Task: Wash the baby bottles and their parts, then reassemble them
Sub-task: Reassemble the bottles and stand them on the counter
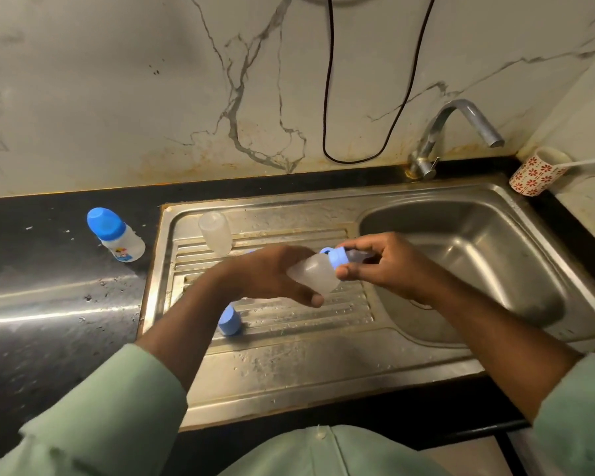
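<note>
left hand point(272, 274) gripping bottle point(315, 273), right hand point(389, 266) pinching blue collar point(338, 257)

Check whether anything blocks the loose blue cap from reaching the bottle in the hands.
The left forearm hangs over the blue cap on the drainboard; nothing else visible lies between it and the bottle.

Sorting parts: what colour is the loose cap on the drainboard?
Light blue plastic cap, seen in the head view.

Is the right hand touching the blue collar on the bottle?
Touching. In the head view, the right hand pinches the blue collar between thumb and fingers, while the left hand holds the bottle.
</note>
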`<state>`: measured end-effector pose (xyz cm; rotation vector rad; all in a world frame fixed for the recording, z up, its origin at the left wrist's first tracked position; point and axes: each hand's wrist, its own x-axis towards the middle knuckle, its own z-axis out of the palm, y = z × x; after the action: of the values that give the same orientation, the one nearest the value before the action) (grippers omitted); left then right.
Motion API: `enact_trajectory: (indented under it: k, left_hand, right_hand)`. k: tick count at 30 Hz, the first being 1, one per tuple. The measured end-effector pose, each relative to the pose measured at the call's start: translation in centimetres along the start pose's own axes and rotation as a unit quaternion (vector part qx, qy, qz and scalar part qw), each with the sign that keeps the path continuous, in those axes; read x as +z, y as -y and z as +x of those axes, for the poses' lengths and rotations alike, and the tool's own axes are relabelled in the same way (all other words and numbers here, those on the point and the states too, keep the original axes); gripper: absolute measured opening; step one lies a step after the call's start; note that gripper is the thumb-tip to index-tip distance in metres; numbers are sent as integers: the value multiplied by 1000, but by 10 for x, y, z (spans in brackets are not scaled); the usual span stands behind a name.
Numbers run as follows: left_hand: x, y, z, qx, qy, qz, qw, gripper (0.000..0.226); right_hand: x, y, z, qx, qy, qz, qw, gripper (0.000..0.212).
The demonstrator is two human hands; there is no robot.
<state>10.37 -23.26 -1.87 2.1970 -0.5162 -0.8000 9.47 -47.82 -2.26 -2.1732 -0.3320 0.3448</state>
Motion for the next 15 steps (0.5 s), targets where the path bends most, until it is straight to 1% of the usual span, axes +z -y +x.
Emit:
enact_trajectory:
  k: [1,2,3,4,5,6,7,8,9,10,11,12,13,14,15]
  left_hand:
    - [0,-1,3,1,-16,11,1000,56]
    - [3,-2,5,5,-64,32,997,56]
    - [12,-2,7,11,-136,77,988,62]
    - [22,-2,9,13,-215,145,966,69]
    - [33,-2,10,16,-283,214,935,74]
    - [42,0,9,16,-320,257,912,76]
    - [45,3,9,18,-321,262,910,77]
    - [44,5,7,21,-293,224,929,78]
    - [39,5,4,18,-250,156,955,78]
    - [31,5,1,10,-203,98,974,76]
    - [23,3,-2,6,-168,66,984,73]
    - [17,1,-5,5,-143,50,988,70]
    - [13,0,-7,5,-121,36,992,67]
    - [12,-1,-9,5,-100,21,995,65]
    - [12,0,-11,5,-84,7,996,64]
  right_hand:
    - [4,2,1,-8,-18,-25,1000,61]
    - [9,6,4,-11,-36,-39,999,58]
    - [14,9,6,-1,-52,-35,998,53]
    - [18,10,9,21,-65,-15,998,47]
    - [20,11,12,52,-67,19,996,42]
    - [22,12,13,83,-60,38,994,39]
    - [19,14,14,97,-47,24,994,39]
    - [15,15,12,78,-29,-29,996,43]
    - [9,15,11,18,-21,-128,991,53]
    - [1,15,12,-83,-37,-252,964,64]
    - [-6,14,13,-202,-59,-358,910,73]
    - [-10,14,14,-306,-64,-423,850,75]
    - [-11,16,16,-376,-61,-449,808,71]
    - [-9,15,18,-417,-56,-450,787,64]
    - [-7,15,20,-428,-54,-433,791,58]
